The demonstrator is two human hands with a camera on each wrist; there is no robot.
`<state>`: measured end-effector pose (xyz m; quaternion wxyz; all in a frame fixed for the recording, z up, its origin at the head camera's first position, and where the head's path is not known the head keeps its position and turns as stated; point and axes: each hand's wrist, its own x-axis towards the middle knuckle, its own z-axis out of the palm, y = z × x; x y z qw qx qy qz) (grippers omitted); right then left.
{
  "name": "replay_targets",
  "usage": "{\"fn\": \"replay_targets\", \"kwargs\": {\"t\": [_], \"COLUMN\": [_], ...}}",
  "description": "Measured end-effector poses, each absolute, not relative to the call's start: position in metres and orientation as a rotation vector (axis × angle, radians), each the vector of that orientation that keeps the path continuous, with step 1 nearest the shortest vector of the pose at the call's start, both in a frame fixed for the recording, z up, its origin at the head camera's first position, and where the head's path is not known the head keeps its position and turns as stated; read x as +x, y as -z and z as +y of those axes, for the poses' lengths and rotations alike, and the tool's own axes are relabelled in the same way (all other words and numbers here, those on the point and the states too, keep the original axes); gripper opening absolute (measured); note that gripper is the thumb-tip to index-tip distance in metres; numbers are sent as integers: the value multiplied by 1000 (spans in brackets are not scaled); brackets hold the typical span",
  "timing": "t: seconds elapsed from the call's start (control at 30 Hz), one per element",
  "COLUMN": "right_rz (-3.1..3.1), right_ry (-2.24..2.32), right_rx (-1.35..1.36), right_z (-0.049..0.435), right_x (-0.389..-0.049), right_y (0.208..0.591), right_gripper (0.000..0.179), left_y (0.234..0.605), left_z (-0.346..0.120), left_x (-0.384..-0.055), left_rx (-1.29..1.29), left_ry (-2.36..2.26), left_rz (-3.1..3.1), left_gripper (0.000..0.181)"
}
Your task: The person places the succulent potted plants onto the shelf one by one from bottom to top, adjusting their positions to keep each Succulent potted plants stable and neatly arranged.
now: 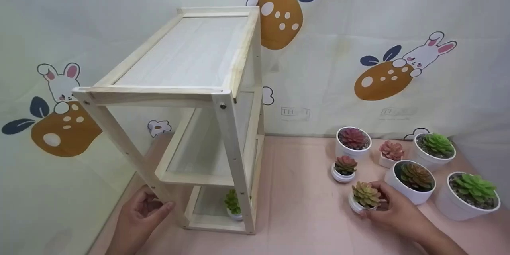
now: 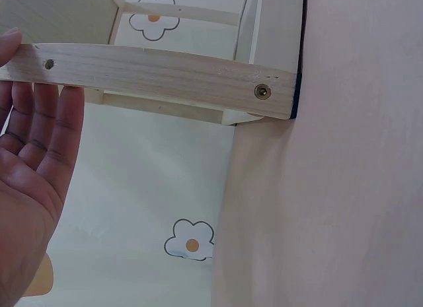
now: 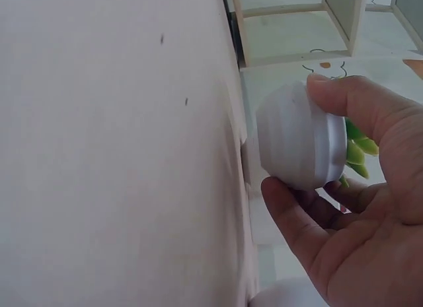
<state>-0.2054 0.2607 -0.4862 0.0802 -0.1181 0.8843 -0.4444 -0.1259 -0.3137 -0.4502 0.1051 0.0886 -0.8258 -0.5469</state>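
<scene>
While the left hand, partly closed, pinches the near left leg of the wooden shelf, the right hand, thumb opposite curled fingers, holds 1 small potted succulent right of the shelf. 6 other potted succulents: also right of shelf. 1 green plant: on shelf's lowest board.

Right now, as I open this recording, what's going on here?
A person's left hand grips a leg of a pale wooden three-tier shelf, while the right hand holds a small round white pot with a yellow-green succulent. A bright green succulent in a small white pot stands on the bottom tier. Six other succulents in white pots stand on the pale pink surface, right of the shelf.
</scene>
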Motion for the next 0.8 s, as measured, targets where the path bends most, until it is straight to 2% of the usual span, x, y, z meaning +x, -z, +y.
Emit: {"fn": "replay_targets", "kwargs": {"t": [0.57,0.8], "right_rz": [2570,2559], "right_ry": [1456,1519], "right_rx": [-314,-413], "right_z": [220,199], "right_x": [-211,-220], "right_y": [468,459], "right_gripper": [72,68], "left_y": [450,454], "left_z": [-316,-317], "left_x": [-129,-128], "left_rx": [335,280], "left_ry": [1648,1693], "left_rz": [-2482,-2393], "left_gripper": [52,45]}}
